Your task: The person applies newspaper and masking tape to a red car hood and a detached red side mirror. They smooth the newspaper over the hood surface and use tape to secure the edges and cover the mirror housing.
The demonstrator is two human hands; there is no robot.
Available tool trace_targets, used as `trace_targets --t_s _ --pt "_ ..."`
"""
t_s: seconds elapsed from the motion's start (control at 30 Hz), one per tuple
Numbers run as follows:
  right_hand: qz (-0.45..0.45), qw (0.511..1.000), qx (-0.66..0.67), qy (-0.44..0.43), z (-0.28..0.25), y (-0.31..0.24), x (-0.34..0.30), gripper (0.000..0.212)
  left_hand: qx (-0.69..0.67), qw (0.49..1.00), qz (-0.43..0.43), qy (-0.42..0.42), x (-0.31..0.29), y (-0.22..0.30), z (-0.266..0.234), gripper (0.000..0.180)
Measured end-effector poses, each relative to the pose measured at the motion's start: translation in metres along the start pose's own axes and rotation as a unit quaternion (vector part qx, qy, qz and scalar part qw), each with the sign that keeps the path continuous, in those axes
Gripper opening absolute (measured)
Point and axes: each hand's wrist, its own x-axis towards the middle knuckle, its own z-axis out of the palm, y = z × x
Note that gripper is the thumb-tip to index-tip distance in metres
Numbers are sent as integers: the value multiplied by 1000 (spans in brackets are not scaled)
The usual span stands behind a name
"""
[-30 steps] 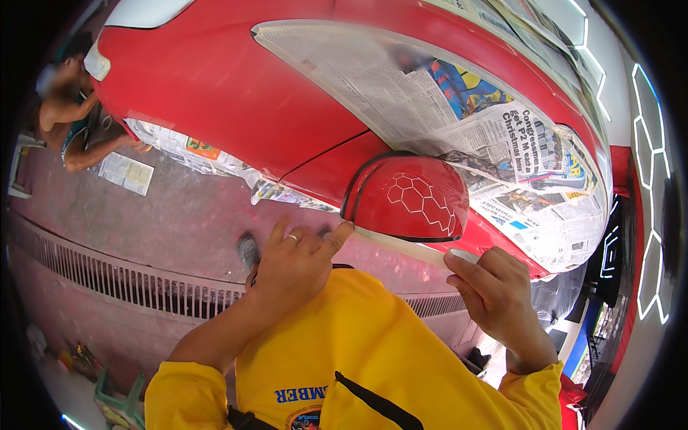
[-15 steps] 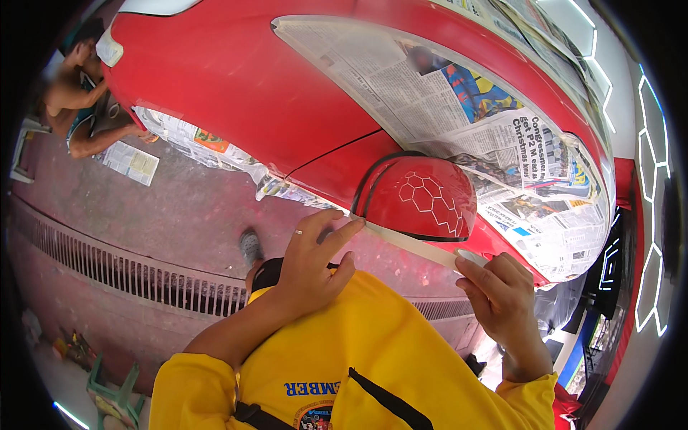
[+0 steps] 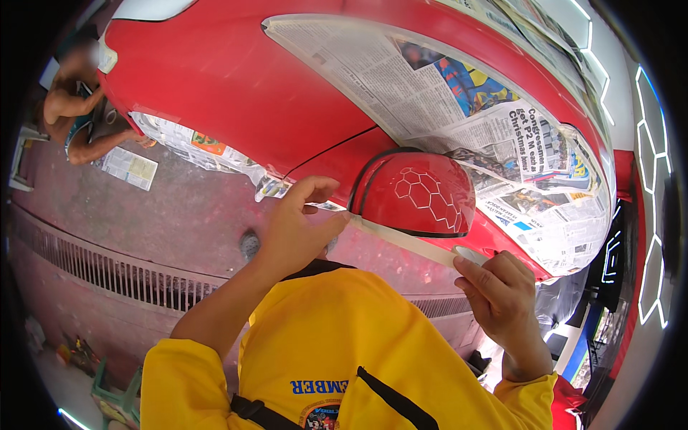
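Note:
A strip of pale masking tape (image 3: 401, 240) runs along the near lower edge of the red side mirror (image 3: 419, 193). My right hand (image 3: 498, 294) is closed on the tape roll (image 3: 469, 254) at the strip's right end, pinching it with thumb and forefinger. At the mirror's left edge is my left hand (image 3: 301, 222), its forefinger raised apart from the thumb. The thumb tip reaches the strip's left end; whether it presses there I cannot tell. Behind the mirror, newspaper (image 3: 401, 93) covers the side window of the red car (image 3: 236, 72).
Another person (image 3: 72, 107) crouches at the car's far left end, near a newspaper sheet (image 3: 129, 168) on the floor. More newspaper (image 3: 190, 143) hangs along the car's lower edge. A drain grating (image 3: 129, 269) crosses the floor behind me, with a green stool (image 3: 118, 394) at lower left.
My left hand has shifted up and left, its forefinger lifting off the tape's end. My right hand stays nearly still with the roll.

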Motion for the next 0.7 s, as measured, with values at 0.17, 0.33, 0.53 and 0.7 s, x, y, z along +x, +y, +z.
trace_targets --t_s 0.17,0.33,0.53,0.7 --pt "5 1000 10 3 1 1 -1 42 -46 998 -28 -26 9 1 14 56" --pt "-46 999 7 2 -3 4 1 43 -134 989 -63 -23 12 3 23 66" --pt "-78 996 -43 9 -6 14 -1 41 -75 997 -19 2 15 -13 25 70" --pt "-48 998 -31 -13 0 23 -6 42 -79 997 -21 14 15 -12 27 73"
